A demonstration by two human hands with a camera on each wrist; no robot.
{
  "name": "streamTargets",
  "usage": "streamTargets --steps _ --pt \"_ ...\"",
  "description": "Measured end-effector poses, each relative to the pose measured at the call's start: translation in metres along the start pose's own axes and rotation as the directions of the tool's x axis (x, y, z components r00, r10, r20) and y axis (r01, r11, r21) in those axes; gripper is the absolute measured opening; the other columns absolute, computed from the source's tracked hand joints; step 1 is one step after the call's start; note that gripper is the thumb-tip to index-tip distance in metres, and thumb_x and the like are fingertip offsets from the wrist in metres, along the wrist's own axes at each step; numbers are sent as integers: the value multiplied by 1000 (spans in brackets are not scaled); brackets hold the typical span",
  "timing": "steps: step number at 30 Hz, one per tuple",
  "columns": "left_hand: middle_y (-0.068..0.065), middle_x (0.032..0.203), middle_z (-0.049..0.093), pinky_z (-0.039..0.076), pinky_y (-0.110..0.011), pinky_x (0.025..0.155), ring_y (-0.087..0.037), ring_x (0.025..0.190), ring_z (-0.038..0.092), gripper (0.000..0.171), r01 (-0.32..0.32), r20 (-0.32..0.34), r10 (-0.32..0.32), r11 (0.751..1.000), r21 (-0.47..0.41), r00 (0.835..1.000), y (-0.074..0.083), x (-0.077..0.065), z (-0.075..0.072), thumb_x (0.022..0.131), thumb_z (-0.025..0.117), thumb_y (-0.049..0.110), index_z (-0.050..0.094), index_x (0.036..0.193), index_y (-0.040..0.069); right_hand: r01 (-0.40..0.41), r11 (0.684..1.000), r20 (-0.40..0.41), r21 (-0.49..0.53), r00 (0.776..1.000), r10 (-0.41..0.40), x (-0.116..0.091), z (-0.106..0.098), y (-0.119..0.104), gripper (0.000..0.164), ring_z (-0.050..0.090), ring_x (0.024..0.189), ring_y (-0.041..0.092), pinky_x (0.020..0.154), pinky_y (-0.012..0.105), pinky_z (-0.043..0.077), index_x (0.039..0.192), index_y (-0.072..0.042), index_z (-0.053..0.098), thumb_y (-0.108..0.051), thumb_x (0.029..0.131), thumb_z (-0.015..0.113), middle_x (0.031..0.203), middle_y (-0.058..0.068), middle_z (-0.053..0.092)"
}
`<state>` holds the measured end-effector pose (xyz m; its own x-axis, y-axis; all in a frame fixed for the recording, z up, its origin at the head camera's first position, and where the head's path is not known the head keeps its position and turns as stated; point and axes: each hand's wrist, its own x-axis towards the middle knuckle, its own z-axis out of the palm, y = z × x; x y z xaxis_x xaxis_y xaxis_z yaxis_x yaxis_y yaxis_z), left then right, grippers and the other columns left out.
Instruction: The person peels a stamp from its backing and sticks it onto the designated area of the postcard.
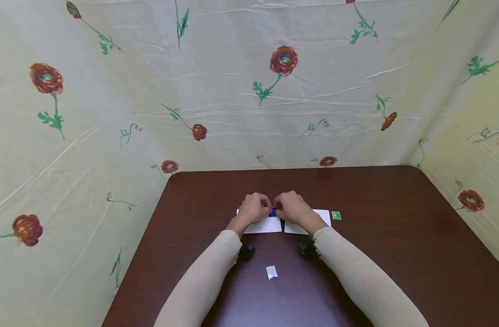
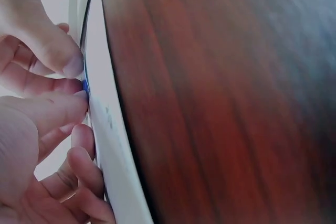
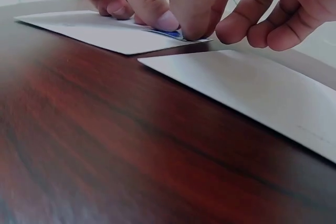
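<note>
Two white envelope-like sheets lie side by side on the table. Over the upper right corner of the left sheet (image 1: 266,226) is a small blue stamp-like piece (image 1: 273,212) with a pale edge. My left hand (image 1: 253,208) holds this piece by its left side, thumb on top in the right wrist view. From the other side my right hand (image 1: 293,209) pinches its right edge, the remaining fingers loosely bent above the right sheet (image 3: 252,85). Fingers cover much of the blue piece (image 3: 172,33), so its full outline is hidden.
A green stamp with a white border (image 1: 336,215) lies just right of the right sheet. Nearer the front is a small whitish scrap (image 1: 271,272) on the dark brown table (image 1: 380,254). A flower-patterned curtain (image 1: 229,95) hangs around the table.
</note>
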<state>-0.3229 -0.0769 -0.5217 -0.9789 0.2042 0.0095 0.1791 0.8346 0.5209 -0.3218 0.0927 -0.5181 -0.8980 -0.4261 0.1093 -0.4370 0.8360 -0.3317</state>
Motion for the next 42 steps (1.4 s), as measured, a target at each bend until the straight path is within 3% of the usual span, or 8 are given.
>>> streamTargets --steps 5,11,23,31,37,42 --pt "2 80 64 43 -30 62 -17 73 57 7 -32 39 32 999 -6 999 -2 -2 -6 83 79 21 74 87 19 7 1000 27 -13 1000 -7 -3 -4 -3 14 57 75 16 72 35 52 98 -15 79 -22 86 77 87 -1 73" --pt "2 77 63 44 -26 63 -13 71 57 16 -80 77 81 997 -15 994 -4 -4 -8 81 82 21 73 94 17 8 1000 27 -18 1000 -7 -6 -5 -5 15 56 75 17 72 35 51 98 -15 79 -22 85 77 88 1 74" --pt "1 78 63 45 -26 66 -15 76 56 17 -104 70 105 994 -15 992 -5 -5 -7 83 80 22 74 98 16 -23 999 18 -36 1000 23 -8 -1 -5 14 55 74 17 69 32 48 99 -18 79 -23 86 77 83 -3 70" --pt "3 77 63 44 -27 67 -15 78 56 19 -107 58 108 994 -11 992 -7 -6 -3 84 79 23 74 101 16 -42 999 19 -35 999 43 -11 1 -6 17 56 77 17 71 32 49 102 -17 79 -24 87 76 89 -1 72" --pt "3 77 63 44 -27 68 -15 78 55 19 -125 44 125 992 -9 991 -7 -6 -3 84 79 23 74 100 16 -26 997 -33 -74 999 24 -14 2 -8 14 57 80 20 76 37 50 98 -17 80 -23 85 77 89 1 74" --pt "2 77 62 44 -27 65 -15 76 55 20 -120 49 120 993 -3 992 -8 -6 -4 84 79 23 74 103 16 31 987 -62 -157 997 -41 -13 4 -9 6 56 78 23 73 39 49 85 -18 79 -21 86 74 81 2 72"
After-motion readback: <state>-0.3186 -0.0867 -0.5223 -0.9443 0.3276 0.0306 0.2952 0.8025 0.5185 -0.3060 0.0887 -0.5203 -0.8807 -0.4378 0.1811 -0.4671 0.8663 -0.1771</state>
